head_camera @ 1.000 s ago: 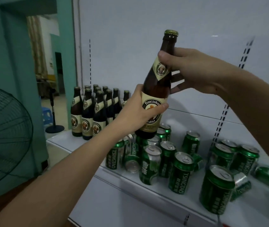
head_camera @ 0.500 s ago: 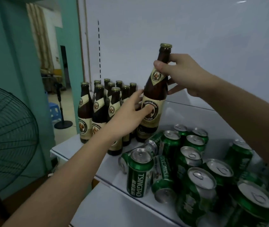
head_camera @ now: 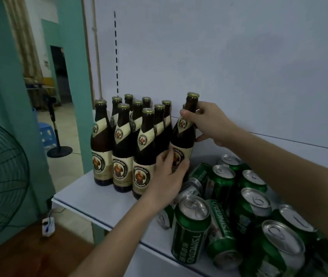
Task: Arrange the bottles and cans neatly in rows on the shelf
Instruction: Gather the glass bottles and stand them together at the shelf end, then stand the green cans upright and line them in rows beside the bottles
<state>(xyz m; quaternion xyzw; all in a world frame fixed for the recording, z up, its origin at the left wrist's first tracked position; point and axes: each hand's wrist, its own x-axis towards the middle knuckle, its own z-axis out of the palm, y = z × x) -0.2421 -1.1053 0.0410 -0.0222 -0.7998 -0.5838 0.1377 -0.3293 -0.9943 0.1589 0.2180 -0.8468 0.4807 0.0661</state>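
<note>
A brown beer bottle (head_camera: 184, 134) with a cream label and gold cap stands slightly tilted at the right end of a block of several matching bottles (head_camera: 122, 144) on the white shelf (head_camera: 99, 200). My right hand (head_camera: 207, 122) grips its neck. My left hand (head_camera: 167, 176) wraps its lower body from the front. The bottle's base is hidden behind my left hand. To the right, several green cans (head_camera: 191, 228) are jumbled, some upright, some lying on their sides.
A white back panel (head_camera: 239, 66) rises behind the shelf. A black floor fan (head_camera: 1, 180) stands at the left, near the shelf's front corner. A teal wall and a doorway lie beyond, with a blue stool (head_camera: 46, 133) on the floor.
Both hands carried the bottle down and to the left, from high above the cans to the right end of the bottle block. The camera moved closer to the shelf.
</note>
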